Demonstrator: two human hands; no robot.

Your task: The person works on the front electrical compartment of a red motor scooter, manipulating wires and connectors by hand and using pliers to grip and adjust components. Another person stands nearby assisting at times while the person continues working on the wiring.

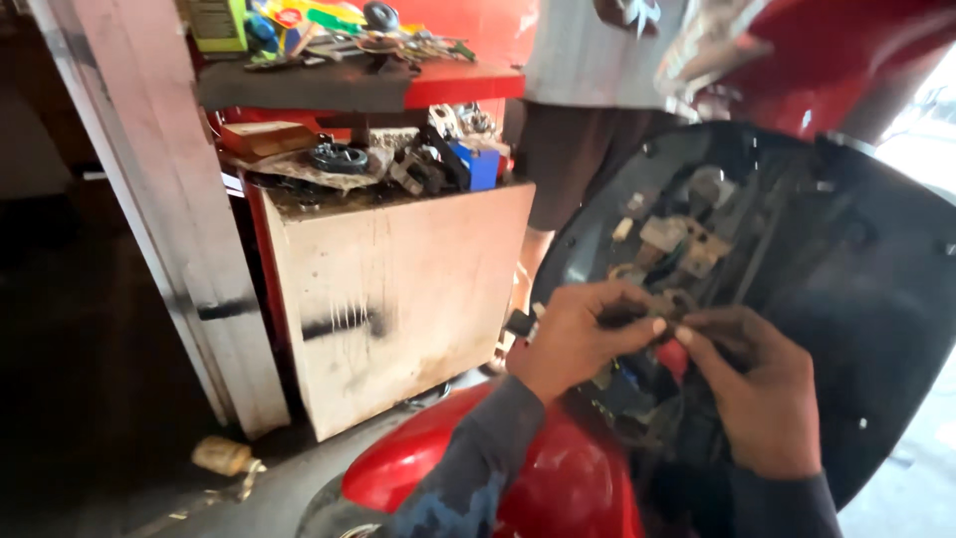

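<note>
Both hands, left hand (573, 339) and right hand (762, 399), fingers pinched on wiring (669, 351) under a green box (217, 24).

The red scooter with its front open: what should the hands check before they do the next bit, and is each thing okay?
1. Black inner panel open, wiring exposed: ok.
2. Left hand grips a small connector: ok.
3. Right hand pinches beside it, thumbs nearly meeting: ok.
4. Red piece under the thumbs visible: ok; what it joins, cannot tell.
5. Connector seated or loose: cannot tell, fingers hide it.
6. Other person standing close behind the panel: not ok, little room.
</note>
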